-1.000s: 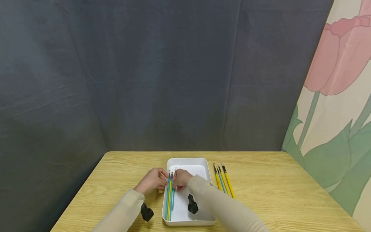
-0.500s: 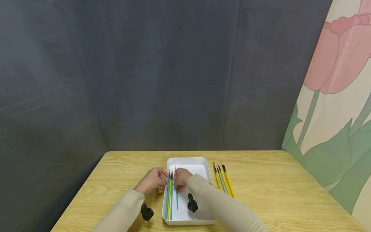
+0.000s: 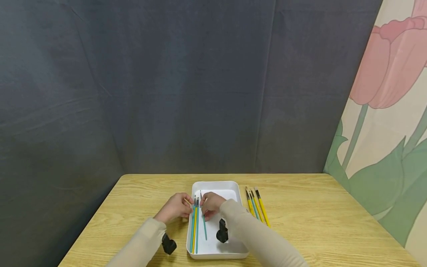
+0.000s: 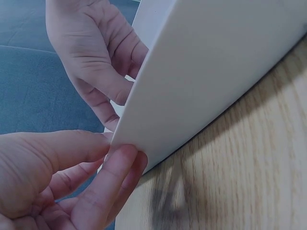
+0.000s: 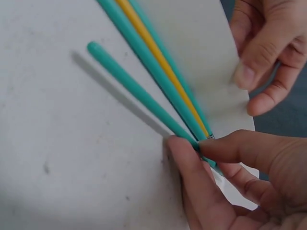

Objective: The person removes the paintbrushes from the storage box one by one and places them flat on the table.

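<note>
Slightly aslant, forward-pointing teal brush (image 5: 140, 95)

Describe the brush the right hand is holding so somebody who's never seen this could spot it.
On the wooden table, find the white tray; three brushes lie side by side along its left side. Just right of them, the right hand pinches a teal brush. Unlike those neighbours, it slants away at its handle end, and it's the only brush held.

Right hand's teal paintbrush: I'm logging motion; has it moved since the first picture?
Yes: in the head view, the teal paintbrush swung its lower end rightward, away from the tray's left wall.
</note>
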Available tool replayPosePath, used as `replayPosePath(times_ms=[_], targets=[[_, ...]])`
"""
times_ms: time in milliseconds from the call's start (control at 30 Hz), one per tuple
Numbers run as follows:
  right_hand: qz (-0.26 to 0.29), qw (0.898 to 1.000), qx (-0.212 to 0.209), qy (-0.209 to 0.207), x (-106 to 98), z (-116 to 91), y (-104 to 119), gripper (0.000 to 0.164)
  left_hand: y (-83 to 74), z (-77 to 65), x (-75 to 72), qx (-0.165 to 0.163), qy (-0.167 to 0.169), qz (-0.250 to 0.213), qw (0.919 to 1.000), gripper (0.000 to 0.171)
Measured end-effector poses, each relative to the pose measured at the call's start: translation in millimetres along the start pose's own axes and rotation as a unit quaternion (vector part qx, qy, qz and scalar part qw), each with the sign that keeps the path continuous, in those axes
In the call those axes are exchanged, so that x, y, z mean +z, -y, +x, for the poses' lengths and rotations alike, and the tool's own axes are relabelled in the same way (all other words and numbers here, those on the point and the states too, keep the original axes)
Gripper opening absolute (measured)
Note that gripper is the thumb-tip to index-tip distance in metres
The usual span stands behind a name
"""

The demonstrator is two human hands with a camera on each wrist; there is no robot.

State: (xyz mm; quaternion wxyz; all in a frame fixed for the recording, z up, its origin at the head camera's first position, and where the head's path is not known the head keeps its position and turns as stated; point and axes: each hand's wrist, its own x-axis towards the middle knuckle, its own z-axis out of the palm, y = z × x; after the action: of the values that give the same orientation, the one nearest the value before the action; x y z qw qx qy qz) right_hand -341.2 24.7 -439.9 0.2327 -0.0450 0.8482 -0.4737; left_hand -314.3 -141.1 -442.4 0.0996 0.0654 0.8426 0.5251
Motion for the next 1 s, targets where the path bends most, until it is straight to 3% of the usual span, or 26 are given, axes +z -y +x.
replayPosePath(times_ms=[267, 467, 700, 1000], targets=[[0.065, 0.997, -0.012, 0.030, -11, -2, -6, 0.030, -0.6, -2.7, -1.3, -0.002, -0.002, -0.005, 1.0000, 0.023], [0.108, 0.993, -0.026, 0.050, -31, -11, -3, 0.034, 0.4, -1.7, -1.3, 0.003, -0.001, -0.005, 1.0000, 0.023], [0.137, 0.986, -0.062, 0.067, -67, -34, -3, 0.038, 0.9, -2.5, -0.3, -0.004, 0.001, -0.001, 1.0000, 0.021], [0.160, 0.975, -0.123, 0.090, -125, -63, -19, 0.034, 1.0, -2.6, -0.3, -0.001, -0.001, -0.001, 1.0000, 0.022]])
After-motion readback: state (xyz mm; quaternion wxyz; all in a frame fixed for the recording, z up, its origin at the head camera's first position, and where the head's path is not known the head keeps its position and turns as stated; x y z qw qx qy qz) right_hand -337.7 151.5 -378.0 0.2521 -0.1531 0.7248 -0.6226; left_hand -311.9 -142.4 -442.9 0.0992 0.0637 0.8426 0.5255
